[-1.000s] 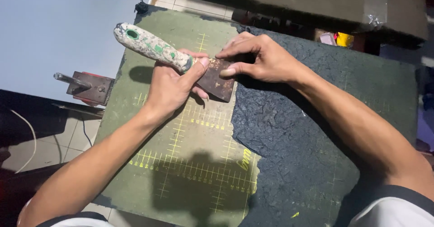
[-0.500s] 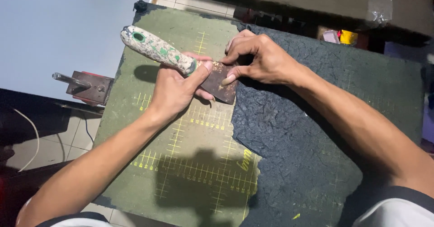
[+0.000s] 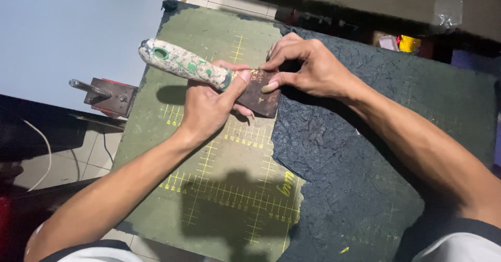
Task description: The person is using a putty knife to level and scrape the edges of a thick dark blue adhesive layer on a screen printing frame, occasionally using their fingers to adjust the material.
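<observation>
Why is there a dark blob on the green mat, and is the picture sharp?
In the head view, the blob on the green cutting mat is a cast shadow, so light comes from above and behind; the hands and scraper look fairly sharp, while the top edge and lower left corner sink into darkness.

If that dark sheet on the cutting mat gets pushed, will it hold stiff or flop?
The dark sheet probably flops: it looks thin, with ragged edges. Its rough surface likely drags on the cutting mat. The right hand pressing it suggests it shifts easily.

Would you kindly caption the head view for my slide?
Left hand holds a scraper while right hand presses its blade on a green cutting mat.
</observation>
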